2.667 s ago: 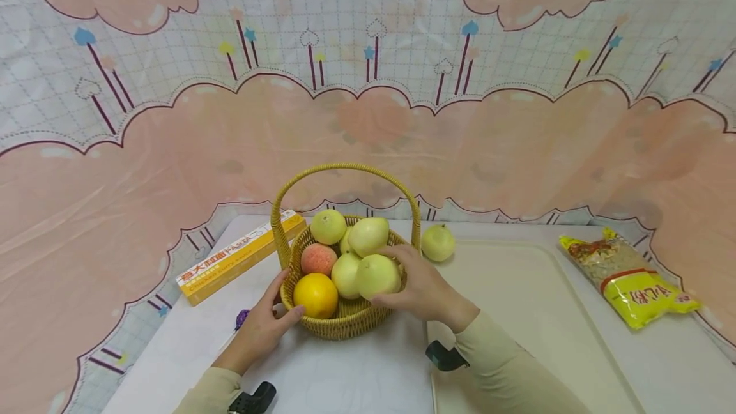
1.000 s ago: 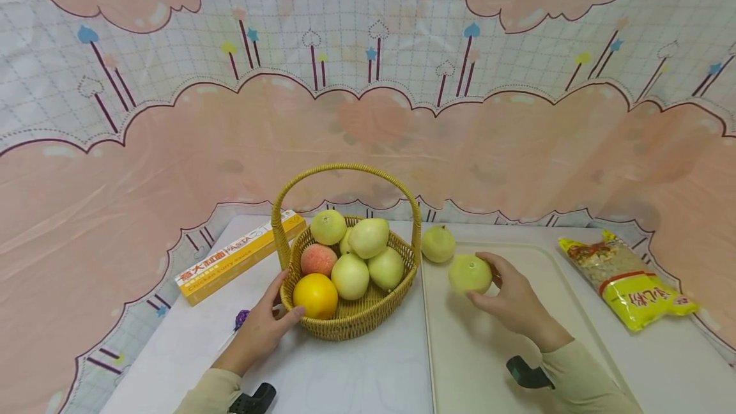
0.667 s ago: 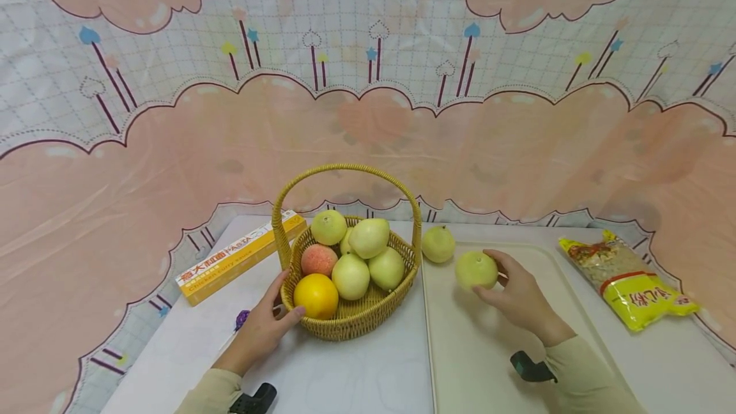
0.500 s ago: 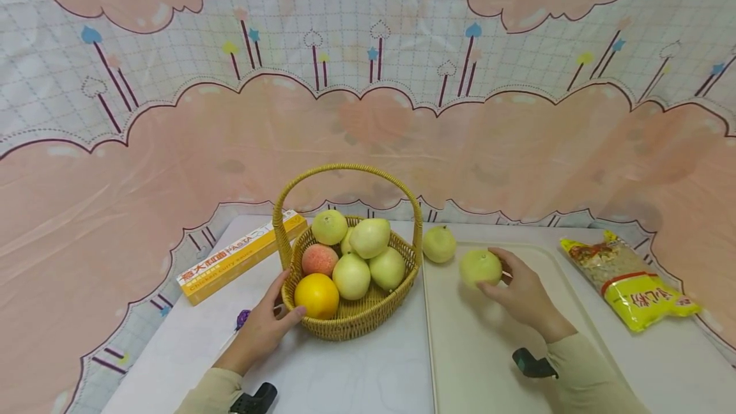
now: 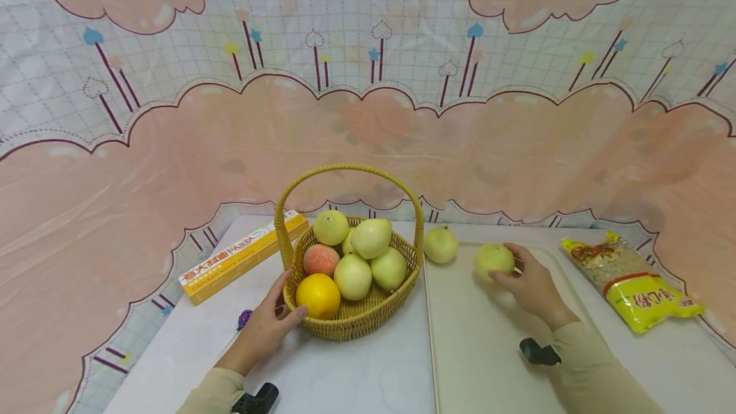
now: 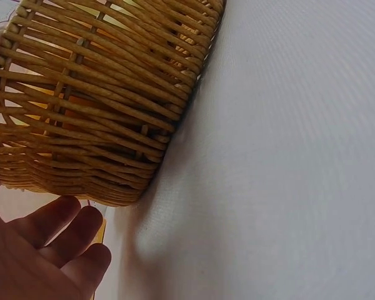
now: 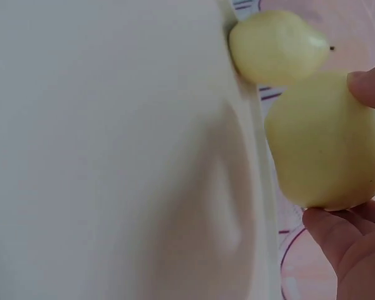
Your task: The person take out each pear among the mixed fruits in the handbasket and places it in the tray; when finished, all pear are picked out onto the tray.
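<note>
My right hand [image 5: 535,289] grips a pale green pear [image 5: 494,260] between thumb and fingers, over the far part of a cream tray [image 5: 483,344]. In the right wrist view that pear [image 7: 325,144] hangs above its shadow on the tray. My left hand [image 5: 261,331] holds the left side of a wicker basket [image 5: 351,328], thumb at the rim and fingers outside. Several pale green pears [image 5: 352,276], a reddish peach [image 5: 321,260] and an orange [image 5: 318,296] lie in the basket. In the left wrist view, fingertips [image 6: 87,262] show beside the basket wall [image 6: 106,94].
Another pear [image 5: 440,245] sits at the tray's far left corner, right of the basket. An orange-and-white pasta box [image 5: 241,257] lies behind left. To the tray's right is a yellow food packet [image 5: 632,283]. A small purple object [image 5: 244,319] shows by my left hand.
My right hand has lifted a pear out of the basket and carried it right over the tray, lately a little farther right and away. My left hand stays at the basket.
</note>
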Tool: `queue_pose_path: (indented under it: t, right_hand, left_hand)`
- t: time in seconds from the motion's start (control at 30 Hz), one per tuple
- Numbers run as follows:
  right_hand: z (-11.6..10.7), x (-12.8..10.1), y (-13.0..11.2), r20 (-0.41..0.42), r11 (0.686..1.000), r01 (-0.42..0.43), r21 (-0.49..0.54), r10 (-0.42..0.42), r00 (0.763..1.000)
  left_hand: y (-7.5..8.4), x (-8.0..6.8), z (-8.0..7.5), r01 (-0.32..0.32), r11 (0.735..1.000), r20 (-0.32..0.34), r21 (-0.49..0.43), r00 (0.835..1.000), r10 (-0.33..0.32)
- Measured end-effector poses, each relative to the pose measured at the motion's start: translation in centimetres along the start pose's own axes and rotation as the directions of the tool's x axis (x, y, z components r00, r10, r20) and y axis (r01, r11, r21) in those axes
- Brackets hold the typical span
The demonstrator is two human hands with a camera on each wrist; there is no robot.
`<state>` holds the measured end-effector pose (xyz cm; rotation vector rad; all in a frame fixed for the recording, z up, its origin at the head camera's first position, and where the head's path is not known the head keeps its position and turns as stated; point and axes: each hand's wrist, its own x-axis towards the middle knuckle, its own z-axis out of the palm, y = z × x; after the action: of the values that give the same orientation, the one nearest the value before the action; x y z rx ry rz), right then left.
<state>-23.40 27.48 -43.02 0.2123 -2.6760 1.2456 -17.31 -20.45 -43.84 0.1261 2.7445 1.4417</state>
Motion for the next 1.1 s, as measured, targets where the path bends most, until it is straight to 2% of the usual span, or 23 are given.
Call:
queue_pose_path:
  t: [0.2,0.47,1.1]
  right_hand:
    - [-0.1,0.3,1.3,-0.011,1.0,-0.026,-0.003,0.026,1.0]
    - [-0.5,0.9,2.4,0.014,0.993,-0.12,0.0,0.12,0.993]
    - [-0.7,2.9,3.4,-0.033,0.983,-0.184,-0.014,0.184,0.982]
  left_hand:
    - [0.1,0.0,0.1,0.006,1.0,0.003,0.009,1.0,-0.006]
    - [0.0,0.0,0.1,-0.004,1.0,-0.006,0.019,1.0,0.004]
    - [-0.4,0.1,0.2,0.009,1.0,-0.004,0.022,1.0,-0.009]
